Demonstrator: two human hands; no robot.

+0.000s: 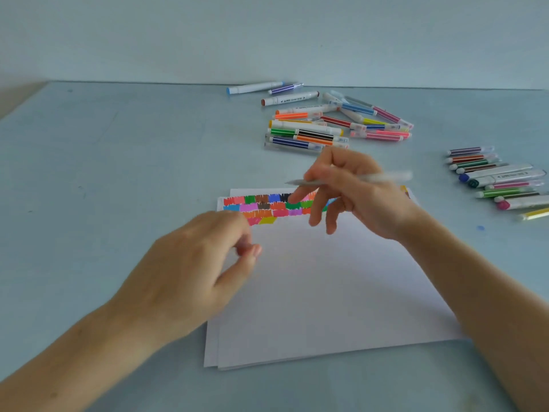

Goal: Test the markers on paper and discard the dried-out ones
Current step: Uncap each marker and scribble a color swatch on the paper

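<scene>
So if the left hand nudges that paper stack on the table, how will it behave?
The paper stack probably slides easily on the smooth table. Its sheets already sit offset at the near-left corner, so they may fan apart. Lifted by one edge, it would likely droop.

The right hand (350,188) pinches a pale marker (350,179) between thumb and forefinger, holding it roughly level above the paper (326,292), tip toward 9 o'clock. The other fingers hang loose over the rows of coloured swatches (267,206) along the sheet's 12 o'clock edge. The left hand (193,269) hovers at the paper's 9 o'clock side, fingers curled, blurred. A loose pile of markers (326,126) lies at 12 o'clock on the table (118,159); a second row of markers (499,179) sits at 3 o'clock
</scene>
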